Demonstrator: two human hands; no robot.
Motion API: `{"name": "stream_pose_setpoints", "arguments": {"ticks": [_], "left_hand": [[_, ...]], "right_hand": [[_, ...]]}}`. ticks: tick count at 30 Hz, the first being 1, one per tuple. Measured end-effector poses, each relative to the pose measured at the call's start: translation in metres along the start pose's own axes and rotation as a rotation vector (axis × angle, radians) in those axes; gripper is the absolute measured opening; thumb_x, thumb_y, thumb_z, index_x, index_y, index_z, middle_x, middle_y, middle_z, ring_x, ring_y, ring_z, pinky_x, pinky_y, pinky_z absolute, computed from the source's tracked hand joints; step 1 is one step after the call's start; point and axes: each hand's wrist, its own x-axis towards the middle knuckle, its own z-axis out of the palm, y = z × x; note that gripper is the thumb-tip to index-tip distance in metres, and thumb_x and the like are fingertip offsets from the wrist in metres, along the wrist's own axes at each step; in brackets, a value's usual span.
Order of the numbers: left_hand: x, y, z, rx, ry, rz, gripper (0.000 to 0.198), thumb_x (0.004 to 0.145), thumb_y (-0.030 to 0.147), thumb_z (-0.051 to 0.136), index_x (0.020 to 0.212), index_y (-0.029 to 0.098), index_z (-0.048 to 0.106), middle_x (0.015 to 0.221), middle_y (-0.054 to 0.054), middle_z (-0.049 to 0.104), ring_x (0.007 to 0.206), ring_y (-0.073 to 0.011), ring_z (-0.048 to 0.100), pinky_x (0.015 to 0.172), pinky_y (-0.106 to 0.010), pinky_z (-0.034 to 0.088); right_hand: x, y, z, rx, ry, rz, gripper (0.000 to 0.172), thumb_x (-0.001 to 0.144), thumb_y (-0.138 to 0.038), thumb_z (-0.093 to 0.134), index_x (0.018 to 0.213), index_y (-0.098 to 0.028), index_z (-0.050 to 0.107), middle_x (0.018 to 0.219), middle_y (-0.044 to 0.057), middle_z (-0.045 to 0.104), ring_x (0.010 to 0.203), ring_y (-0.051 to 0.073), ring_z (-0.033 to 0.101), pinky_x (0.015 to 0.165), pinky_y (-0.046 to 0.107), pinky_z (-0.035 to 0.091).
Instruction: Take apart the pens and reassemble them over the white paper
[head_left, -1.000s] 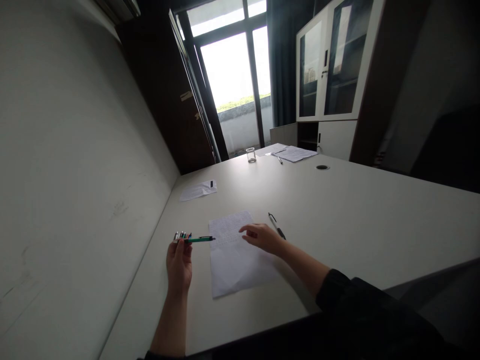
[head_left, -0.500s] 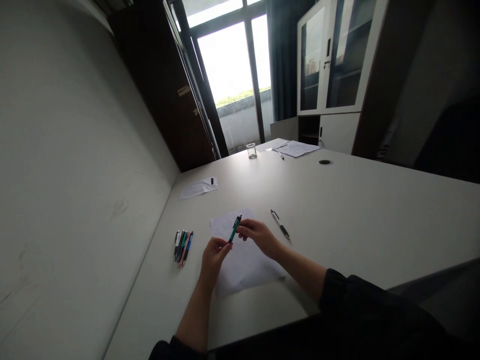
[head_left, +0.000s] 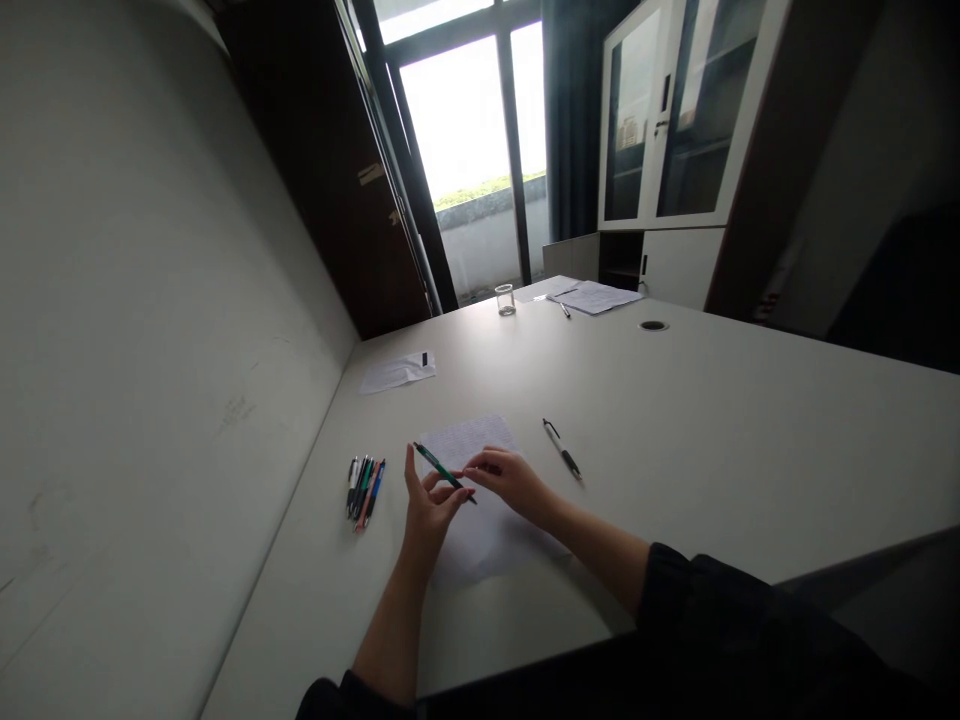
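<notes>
A green pen point(head_left: 442, 471) lies slanted between my two hands, above a white sheet of paper point(head_left: 480, 500) on the pale table point(head_left: 675, 430). My left hand point(head_left: 427, 505) holds the pen with fingers curled round its lower part, thumb raised. My right hand point(head_left: 506, 478) pinches the pen's near end. A bunch of several coloured pens point(head_left: 364, 485) lies on the table just left of my left hand. A black and white pen point(head_left: 562, 450) lies right of the sheet.
A wall runs along the table's left edge. Farther back lie a folded paper point(head_left: 397, 372), a small glass point(head_left: 505, 299), more papers with a pen point(head_left: 592, 297) and a cable hole point(head_left: 653, 325). A glass-door cabinet point(head_left: 675, 120) and window stand behind.
My left hand carried the green pen from beside the pen bunch over to the sheet. My right hand came up and took hold of it; the pen then tipped from upright to slanting left.
</notes>
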Motion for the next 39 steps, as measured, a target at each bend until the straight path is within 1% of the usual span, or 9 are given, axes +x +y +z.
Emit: {"name": "stream_pose_setpoints", "arguments": {"ticks": [3,7,11,15,23,26,30,35,39], "left_hand": [[0.002,0.007,0.002,-0.059,0.080,-0.008,0.121,0.071,0.024,0.082,0.149,0.037,-0.009,0.104,-0.006,0.069,0.079,-0.0230,0.073,0.078,-0.043,0.059],[0.004,0.009,0.001,-0.109,0.156,-0.029,0.123,0.066,0.024,0.086,0.150,0.039,-0.003,0.099,-0.005,0.069,0.081,-0.0260,0.073,0.076,-0.045,0.059],[0.006,0.010,-0.001,-0.129,0.189,-0.005,0.117,0.067,0.022,0.085,0.149,0.037,0.002,0.093,-0.002,0.068,0.083,-0.0252,0.073,0.082,-0.046,0.056],[0.006,0.013,0.001,-0.146,0.212,0.012,0.107,0.070,0.019,0.082,0.147,0.035,0.009,0.092,-0.001,0.069,0.087,-0.0236,0.072,0.089,-0.047,0.052],[0.005,0.013,0.003,-0.150,0.248,0.007,0.093,0.071,0.019,0.080,0.141,0.032,0.020,0.094,-0.002,0.069,0.089,-0.0236,0.072,0.091,-0.048,0.050],[0.005,0.012,0.003,-0.148,0.227,-0.004,0.089,0.072,0.021,0.081,0.139,0.031,0.022,0.098,-0.004,0.069,0.092,-0.0242,0.071,0.092,-0.048,0.050],[0.005,0.013,0.004,-0.147,0.229,0.007,0.085,0.074,0.026,0.080,0.139,0.030,0.024,0.106,-0.007,0.068,0.094,-0.0233,0.070,0.093,-0.046,0.050],[0.005,0.008,0.001,-0.145,0.258,0.016,0.081,0.077,0.033,0.078,0.140,0.029,0.026,0.104,-0.006,0.068,0.092,-0.0221,0.070,0.091,-0.046,0.052],[0.007,0.002,-0.007,-0.158,0.269,0.022,0.074,0.080,0.032,0.076,0.138,0.028,0.031,0.104,-0.007,0.068,0.098,-0.0218,0.069,0.092,-0.046,0.052]], "right_hand": [[0.001,0.000,-0.005,-0.048,0.034,0.004,0.025,0.089,-0.041,0.062,0.084,-0.019,0.072,0.078,0.003,0.064,0.071,0.015,0.056,0.066,0.027,0.043],[0.002,0.003,-0.012,-0.158,0.044,0.032,0.027,0.092,-0.039,0.057,0.081,-0.018,0.071,0.078,0.004,0.069,0.074,0.017,0.060,0.069,0.027,0.043],[0.001,0.007,-0.013,-0.248,-0.050,0.030,0.034,0.094,-0.038,0.051,0.077,-0.018,0.072,0.067,0.003,0.067,0.068,0.016,0.060,0.067,0.026,0.042],[-0.001,0.009,-0.008,-0.234,-0.185,0.031,0.035,0.094,-0.039,0.051,0.077,-0.018,0.073,0.067,0.003,0.069,0.064,0.015,0.061,0.064,0.024,0.043],[-0.003,0.009,-0.002,-0.233,-0.269,0.017,0.021,0.088,-0.036,0.062,0.086,-0.020,0.075,0.069,0.001,0.072,0.063,0.014,0.061,0.065,0.024,0.043],[-0.003,0.004,-0.003,-0.254,-0.268,0.005,0.017,0.087,-0.032,0.063,0.083,-0.020,0.075,0.069,0.002,0.071,0.063,0.015,0.061,0.064,0.024,0.043],[-0.003,-0.001,-0.006,-0.280,-0.237,-0.010,0.020,0.089,-0.030,0.060,0.080,-0.019,0.073,0.070,0.002,0.071,0.064,0.015,0.061,0.063,0.024,0.043],[-0.004,-0.002,-0.006,-0.329,-0.228,-0.032,0.020,0.091,-0.028,0.057,0.083,-0.020,0.073,0.071,0.003,0.070,0.063,0.015,0.061,0.063,0.024,0.043],[-0.005,0.000,-0.006,-0.373,-0.214,-0.056,0.021,0.092,-0.028,0.056,0.082,-0.020,0.073,0.072,0.003,0.070,0.065,0.015,0.061,0.065,0.024,0.042]]}}
